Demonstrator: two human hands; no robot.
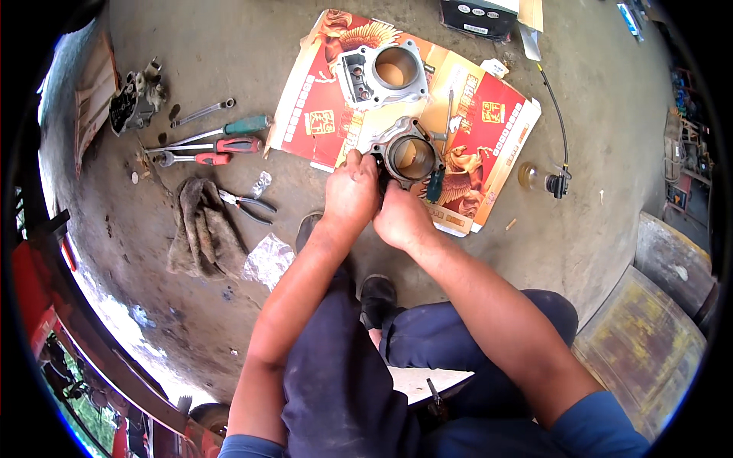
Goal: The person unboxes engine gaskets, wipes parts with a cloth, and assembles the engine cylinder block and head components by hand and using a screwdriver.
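On the flattened red and yellow cardboard, a dark-edged engine cylinder (413,137) with a round bore sits between my hands. My left hand (353,192) is closed at its left edge, fingers curled in. Lower down, my right hand (402,217) grips its near side, with the fingertips partly hidden. What the fingers do under the rim is out of sight. Just beyond lies a second, cleaner silver cylinder (369,69). A dark green tool handle (435,185) rests against the right side of the held cylinder.
Left of the cardboard (295,130) lie wrenches (202,113), a green screwdriver (246,125), a red-handled screwdriver (238,145), pliers (248,203) and a rag (200,229). A metal engine part (137,99) is farther left. At right stands a small bottle (534,177) with a black hose.
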